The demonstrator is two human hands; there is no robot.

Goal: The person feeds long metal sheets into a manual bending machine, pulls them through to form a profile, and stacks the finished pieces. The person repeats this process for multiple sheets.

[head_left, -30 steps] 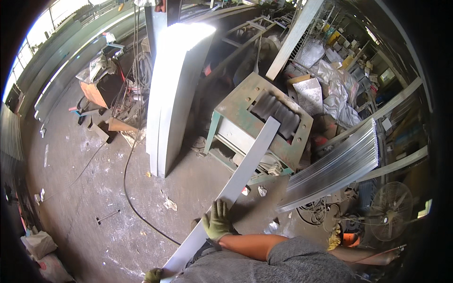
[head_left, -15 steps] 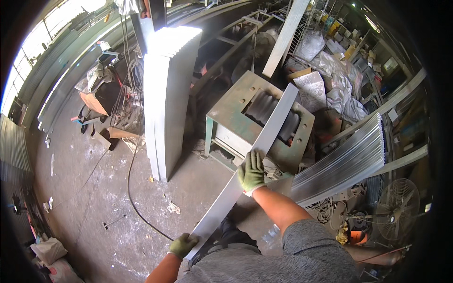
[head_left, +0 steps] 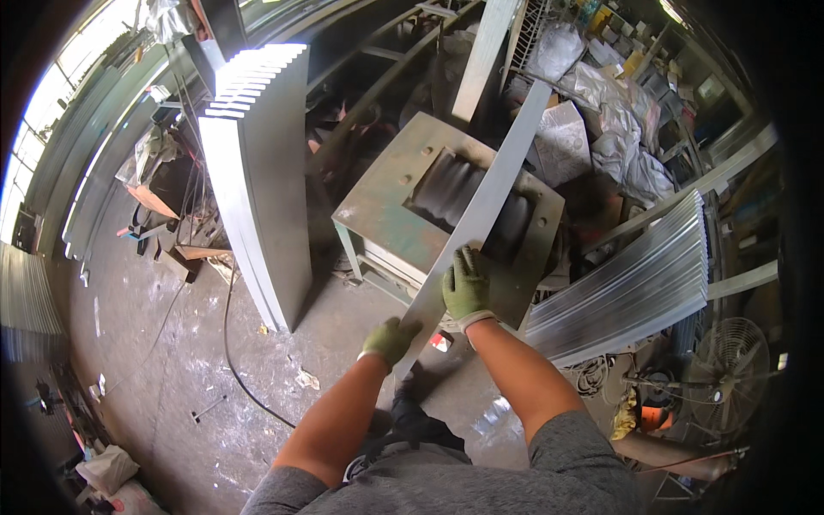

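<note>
A long, flat silvery metal bar slants up and away from me, its far part passing over the dark grooved rollers of a green-grey steel machine. Near the bar's lower end, my left hand, in a green glove, is closed round it. Farther up, my right hand, gloved the same, lies against the bar's right edge with its fingers stretched out. Its palm and the underside of the bar are hidden from view.
A tall stack of white metal profiles stands left of the machine. Ribbed silvery profiles lean at the right, near a caged fan. A black cable crosses the floor. Wrapped bundles lie beyond the machine.
The bar has slid forward across the machine. My left hand has moved up and to the right with its lower end. My right hand has shifted slightly, its fingers now pointing up along the edge.
</note>
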